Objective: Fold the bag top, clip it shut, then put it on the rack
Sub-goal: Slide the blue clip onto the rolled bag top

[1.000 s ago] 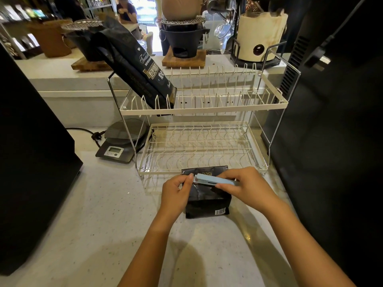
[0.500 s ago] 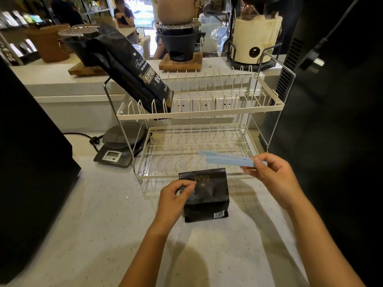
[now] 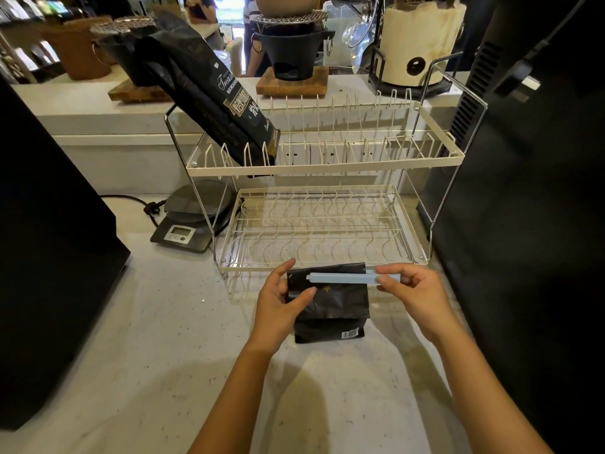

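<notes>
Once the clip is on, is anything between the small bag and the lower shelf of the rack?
Nothing visible. The small bag stands on the counter just in front of the rack, whose lower shelf is bare. The only thing on the rack, the large bag, leans in the upper tier's left end, clear of that path.

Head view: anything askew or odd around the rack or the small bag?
Nothing spilled or damaged. The large black bag on the rack's upper tier leans sharply left rather than standing upright. The small bag on the counter is creased, the blue clip level across its top, pinched by the right hand.
</notes>
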